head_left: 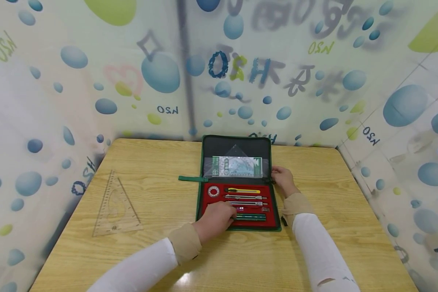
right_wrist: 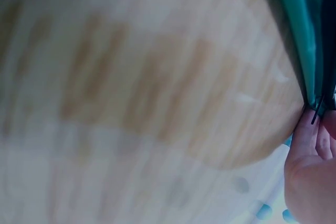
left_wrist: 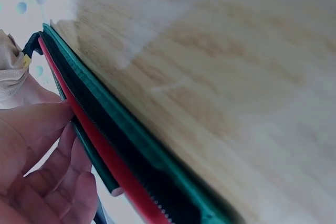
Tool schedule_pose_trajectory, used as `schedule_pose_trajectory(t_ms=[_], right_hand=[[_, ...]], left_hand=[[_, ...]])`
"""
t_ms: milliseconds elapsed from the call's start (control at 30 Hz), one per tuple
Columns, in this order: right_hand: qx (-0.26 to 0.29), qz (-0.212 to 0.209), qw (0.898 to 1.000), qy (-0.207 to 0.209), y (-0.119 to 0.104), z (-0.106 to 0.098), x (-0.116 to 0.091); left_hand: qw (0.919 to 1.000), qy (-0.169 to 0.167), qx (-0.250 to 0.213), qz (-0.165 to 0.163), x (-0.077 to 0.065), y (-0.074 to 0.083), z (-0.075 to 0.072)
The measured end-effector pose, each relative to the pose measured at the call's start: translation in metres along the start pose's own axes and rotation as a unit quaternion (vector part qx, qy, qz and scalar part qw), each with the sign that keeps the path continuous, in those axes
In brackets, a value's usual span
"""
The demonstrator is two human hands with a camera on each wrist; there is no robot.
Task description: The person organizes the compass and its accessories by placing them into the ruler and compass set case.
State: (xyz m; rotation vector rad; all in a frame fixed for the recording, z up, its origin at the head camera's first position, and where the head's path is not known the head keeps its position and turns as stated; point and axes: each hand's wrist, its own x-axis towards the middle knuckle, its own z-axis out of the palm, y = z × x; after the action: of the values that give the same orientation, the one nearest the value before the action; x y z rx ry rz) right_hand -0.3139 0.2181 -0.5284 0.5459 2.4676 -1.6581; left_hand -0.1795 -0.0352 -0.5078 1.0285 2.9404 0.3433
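Observation:
A green zip case (head_left: 200, 202) lies unfolded on the table, its red tray (head_left: 272, 222) toward me. My left hand (head_left: 216, 219) reaches over the tray's near left part. In the left wrist view, the thumb and fingers (left_wrist: 63, 140) pinch a dark green pencil (left_wrist: 105, 174) along the tray's red edge (left_wrist: 89, 124). Other green pencils (head_left: 251, 217) lie to the right of that hand. My right hand (head_left: 282, 178) grips the case's right edge by the fold, with a thin black zipper pull (right_wrist: 316, 111) at its fingertips.
The tray also holds a white ring-shaped piece (head_left: 213, 191), a yellow cutter (head_left: 244, 190) and metal compasses (head_left: 250, 197). Clear rulers and a printed card (head_left: 240, 166) sit in the lid pocket. A transparent set square (head_left: 113, 211) lies on the table (head_left: 160, 158) at left.

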Motion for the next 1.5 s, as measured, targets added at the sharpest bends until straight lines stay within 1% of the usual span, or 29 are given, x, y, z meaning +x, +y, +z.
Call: schedule_pose_trajectory(t_ms=[133, 400, 633, 800, 1033, 1367, 1500], right_hand=[[-0.007, -0.007, 1.000, -0.003, -0.0016, -0.0014, -0.0018], [-0.010, 0.000, 1.000, -0.006, -0.0020, -0.0014, -0.0013], [-0.005, 0.000, 1.000, -0.006, -0.0017, -0.0011, -0.0006], [-0.001, -0.001, 1.000, -0.004, -0.0008, -0.0011, -0.0006], [0.000, -0.003, 1.000, -0.003, -0.0011, -0.0008, -0.0010], [0.003, 0.001, 1.000, -0.005, -0.0021, -0.0011, -0.0025], [-0.007, -0.002, 1.000, -0.005, -0.0018, -0.0008, -0.0022]], left_hand=[[1.0000, -0.005, 0.001, 0.003, 0.0023, -0.0003, 0.0009], [0.9997, -0.020, 0.003, -0.010, 0.0041, -0.0013, 0.0018], [0.9997, -0.018, -0.008, -0.015, 0.0037, -0.0019, 0.0023], [0.9996, -0.022, -0.002, -0.019, 0.0022, -0.0008, 0.0012], [0.9998, -0.007, 0.004, -0.018, -0.0004, 0.0013, -0.0010], [0.9997, -0.003, 0.006, -0.022, -0.0002, 0.0009, 0.0011], [0.9998, 0.004, 0.006, -0.019, -0.0040, 0.0017, -0.0021]])
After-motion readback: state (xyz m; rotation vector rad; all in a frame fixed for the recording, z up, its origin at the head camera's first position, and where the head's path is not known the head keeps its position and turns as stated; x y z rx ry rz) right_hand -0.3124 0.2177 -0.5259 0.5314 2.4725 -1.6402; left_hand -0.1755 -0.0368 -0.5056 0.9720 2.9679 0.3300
